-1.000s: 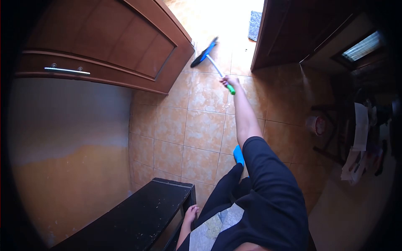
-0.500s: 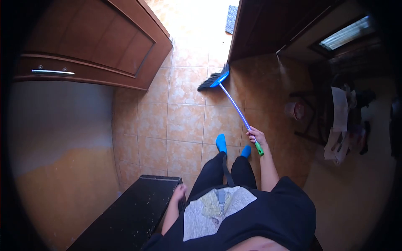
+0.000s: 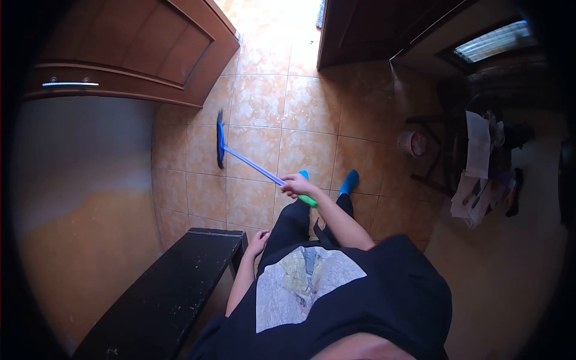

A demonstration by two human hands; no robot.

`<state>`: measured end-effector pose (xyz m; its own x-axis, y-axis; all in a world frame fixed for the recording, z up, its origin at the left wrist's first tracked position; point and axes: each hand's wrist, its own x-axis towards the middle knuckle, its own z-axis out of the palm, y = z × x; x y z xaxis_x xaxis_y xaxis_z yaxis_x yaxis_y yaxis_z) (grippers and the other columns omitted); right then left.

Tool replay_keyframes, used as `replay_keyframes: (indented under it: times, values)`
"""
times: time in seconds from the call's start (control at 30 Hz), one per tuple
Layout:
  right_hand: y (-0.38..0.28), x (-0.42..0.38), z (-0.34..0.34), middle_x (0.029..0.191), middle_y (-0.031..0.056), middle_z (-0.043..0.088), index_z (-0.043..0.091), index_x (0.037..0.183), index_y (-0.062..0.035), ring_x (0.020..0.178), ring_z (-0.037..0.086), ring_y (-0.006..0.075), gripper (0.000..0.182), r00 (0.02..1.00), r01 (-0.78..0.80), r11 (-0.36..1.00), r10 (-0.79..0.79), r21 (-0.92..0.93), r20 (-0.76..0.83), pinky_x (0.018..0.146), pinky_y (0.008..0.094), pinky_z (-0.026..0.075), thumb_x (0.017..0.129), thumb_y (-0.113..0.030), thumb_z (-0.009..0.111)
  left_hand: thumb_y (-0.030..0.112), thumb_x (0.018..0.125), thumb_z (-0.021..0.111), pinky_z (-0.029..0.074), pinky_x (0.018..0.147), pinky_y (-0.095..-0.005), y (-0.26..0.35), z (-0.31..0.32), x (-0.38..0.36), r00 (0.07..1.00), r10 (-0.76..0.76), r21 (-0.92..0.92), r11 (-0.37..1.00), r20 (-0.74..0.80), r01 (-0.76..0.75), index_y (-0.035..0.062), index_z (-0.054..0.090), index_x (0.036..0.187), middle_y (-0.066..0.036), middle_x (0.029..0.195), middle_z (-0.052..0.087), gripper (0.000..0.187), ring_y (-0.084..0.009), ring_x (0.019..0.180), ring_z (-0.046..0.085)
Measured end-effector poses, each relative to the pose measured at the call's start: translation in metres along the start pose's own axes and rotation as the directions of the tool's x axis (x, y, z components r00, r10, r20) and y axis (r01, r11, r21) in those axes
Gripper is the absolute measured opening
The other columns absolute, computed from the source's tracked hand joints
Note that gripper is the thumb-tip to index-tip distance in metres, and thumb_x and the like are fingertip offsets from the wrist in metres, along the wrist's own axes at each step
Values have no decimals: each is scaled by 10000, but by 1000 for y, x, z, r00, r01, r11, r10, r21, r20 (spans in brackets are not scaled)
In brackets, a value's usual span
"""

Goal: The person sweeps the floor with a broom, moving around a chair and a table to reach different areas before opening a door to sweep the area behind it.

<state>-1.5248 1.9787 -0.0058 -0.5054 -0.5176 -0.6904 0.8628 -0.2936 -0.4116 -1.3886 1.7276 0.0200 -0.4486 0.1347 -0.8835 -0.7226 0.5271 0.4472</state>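
Observation:
My right hand (image 3: 298,186) is closed round the purple shaft of a broom (image 3: 252,165), just above its green grip end. The broom's blue head with dark bristles is at the floor tiles on the left, seen edge-on and slightly smeared. My left hand (image 3: 259,242) hangs beside my left thigh near the black bench (image 3: 162,282), its fingers loosely curled with nothing visible in them. Both feet wear blue socks (image 3: 349,180), and the left one is partly hidden behind my right hand.
A brown wooden door (image 3: 120,42) stands at the upper left, a dark door (image 3: 384,30) at the upper right. Bright light enters between them. On the right are a small bucket (image 3: 413,144) and a chair holding papers (image 3: 478,144). Tiled floor (image 3: 255,198) lies between.
My right hand has swung the broom leftward, from beside the dark door to the tiles near the wooden door. My right foot has moved forward. The left hand stays low by the bench.

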Motion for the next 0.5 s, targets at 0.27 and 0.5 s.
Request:
replay_keyframes:
  times: [0.27, 0.5]
  values:
    - [-16, -63, -135, 634, 59, 553, 552, 914, -6, 422, 447, 59, 236, 939, -181, 961, 106, -210, -326, 331, 174, 340, 680, -37, 569, 163, 808, 436, 423, 718, -249, -59, 14, -36, 964, -230, -208, 958, -134, 199, -11, 436, 1042, -114, 925, 531, 291, -160, 833, 522]
    - [-89, -237, -248, 622, 43, 527, 507, 1003, 5, 421, 417, 32, 328, 816, -128, 968, -21, -215, -578, 330, 155, 329, 680, -23, 560, 156, 810, 437, 430, 706, -253, -58, 53, 0, 983, -167, -164, 974, -78, 153, -17, 433, 1038, -114, 939, 519, 286, -164, 842, 517]
